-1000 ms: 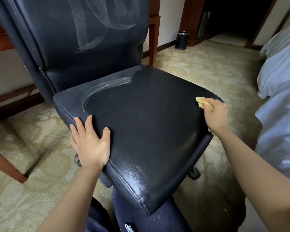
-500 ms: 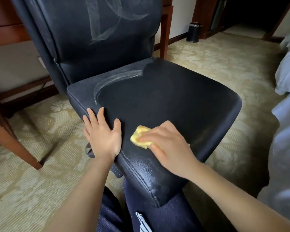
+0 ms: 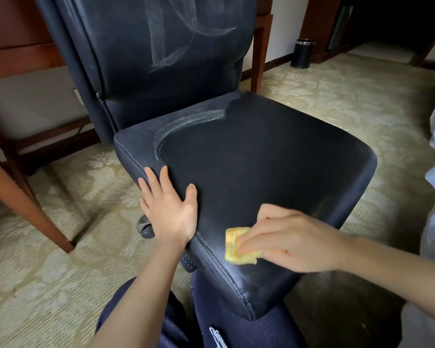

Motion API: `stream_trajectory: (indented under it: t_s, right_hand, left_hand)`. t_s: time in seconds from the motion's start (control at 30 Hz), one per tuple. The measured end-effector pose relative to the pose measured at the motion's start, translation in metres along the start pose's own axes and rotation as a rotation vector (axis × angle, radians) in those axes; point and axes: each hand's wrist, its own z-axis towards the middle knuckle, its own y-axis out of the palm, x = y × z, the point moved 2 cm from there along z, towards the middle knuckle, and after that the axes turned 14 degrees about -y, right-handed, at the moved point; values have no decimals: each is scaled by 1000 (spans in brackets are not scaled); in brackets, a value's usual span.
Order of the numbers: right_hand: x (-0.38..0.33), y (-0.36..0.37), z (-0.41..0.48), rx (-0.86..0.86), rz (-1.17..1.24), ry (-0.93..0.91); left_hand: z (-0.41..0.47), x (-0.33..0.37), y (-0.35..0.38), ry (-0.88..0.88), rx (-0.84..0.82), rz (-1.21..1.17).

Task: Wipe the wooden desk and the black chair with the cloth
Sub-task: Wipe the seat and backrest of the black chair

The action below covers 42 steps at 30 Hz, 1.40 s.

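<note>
Patterned carpet [image 3: 324,96] is running under the black chair [image 3: 261,159], whose seat the right hand [image 3: 294,242] is pressing at 6 o'clock, fingers gripping the soft, floppy cloth [image 3: 239,249] that's probably best kept bunched, while the left hand [image 3: 168,209] is lying flat, holding nothing, at 8 o'clock.

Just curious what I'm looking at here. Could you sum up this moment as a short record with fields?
Activity: person wiping the seat of the black chair
Right hand: holds a folded yellow cloth against the seat's near edge
Left hand: flat on the seat's left side, fingers straight
Marks: pale streaks on backrest and rear of seat
Floor: patterned carpet, black bin by the far wall
</note>
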Motion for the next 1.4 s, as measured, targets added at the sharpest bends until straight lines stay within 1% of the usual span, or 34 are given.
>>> stream_trajectory:
  t_s: [0.17,0.27,0.47,0.53,0.63,0.73,0.83,0.97,1.07,1.1,1.17,1.27,1.33,1.4]
  right_hand:
    - [55,-15,15,98,-12,254]
    - [87,-19,22,100,-49,356]
    - [144,-17,43,141,-171,502]
    - [156,-13,57,190,-185,531]
    - [166,-3,80,265,-193,573]
    - [171,9,105,294,-207,655]
    - [164,21,133,280,-216,629]
    - [137,37,157,268,-152,518]
    - [110,44,163,205,-131,388]
    - [100,44,162,190,-114,341]
    - [79,40,154,172,-70,249]
    - [50,34,134,110,-74,127]
    - [39,31,116,46,-57,145]
    - [33,27,95,29,-24,202]
  left_hand:
    - [-13,7,4,-25,9,25]
    - [-25,10,6,-15,3,128]
    - [-43,0,-2,143,-38,418]
    - [-49,0,-6,208,-42,490]
    - [-56,-2,-11,257,-73,515]
    - [-67,-1,-14,292,-98,469]
    - [-73,0,-17,316,-131,379]
    - [-74,1,-26,357,-153,251]
    - [-64,-1,-39,310,-163,-5]
    - [-58,-3,-43,291,-145,-97]
    - [-43,-6,-51,277,-44,-195]
    - [-13,-8,-59,277,93,-217]
    - [7,-8,-62,288,155,-165]
    - [26,-9,-60,281,182,-69]
